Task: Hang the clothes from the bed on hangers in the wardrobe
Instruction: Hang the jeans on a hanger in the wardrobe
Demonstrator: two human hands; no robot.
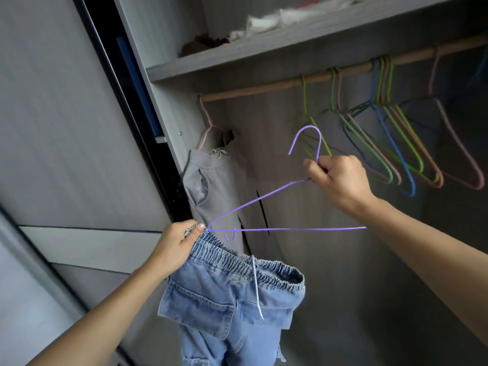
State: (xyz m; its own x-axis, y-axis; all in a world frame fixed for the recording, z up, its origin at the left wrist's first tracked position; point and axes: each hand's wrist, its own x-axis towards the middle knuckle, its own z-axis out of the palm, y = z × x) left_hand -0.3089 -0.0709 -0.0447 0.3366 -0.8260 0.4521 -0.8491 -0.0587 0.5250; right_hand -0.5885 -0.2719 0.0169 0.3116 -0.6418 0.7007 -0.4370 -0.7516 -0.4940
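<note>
Your right hand [340, 180] grasps 1 purple wire hanger [266, 196] at its neck; your left hand [177, 244] pinches the light-blue denim trousers' [232, 299] elastic waistband.

Single head-worn wide view, tilted, close, facing into wardrobe [264, 114]

A shelf [264, 46] sits above the rod [250, 88]. A garment [214, 180] hangs at the rod's left end, hangers [396, 133] further right. Before them is one hanger [303, 229], jeans [232, 291] just below it.

Bare forearms, left hand [175, 243], right hand [340, 180]
</note>
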